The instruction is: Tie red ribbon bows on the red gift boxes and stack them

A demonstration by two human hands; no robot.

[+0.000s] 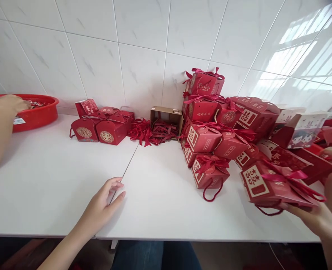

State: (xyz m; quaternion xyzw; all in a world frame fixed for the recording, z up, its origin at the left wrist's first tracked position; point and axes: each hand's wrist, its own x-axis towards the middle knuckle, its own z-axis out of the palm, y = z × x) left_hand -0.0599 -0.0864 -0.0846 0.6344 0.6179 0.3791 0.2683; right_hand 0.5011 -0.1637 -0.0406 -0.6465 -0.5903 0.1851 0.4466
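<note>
**Ribboned box in my right hand**

The white table (154, 195) carries a pile of red boxes (203, 111) right of centre, reaching its back edge. A red basin (39, 117) sits at the back left; an open carton (167, 109) stands mid-back. Near the front edge, right, I pinch the tilted ribboned box (275, 187) with my right hand (315, 217). My left hand (105, 198), nearer that edge's left, is loosely spread, empty.

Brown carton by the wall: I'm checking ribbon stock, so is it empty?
Not empty: dark red ribbons lie in the brown carton and spill out of its open front.
</note>
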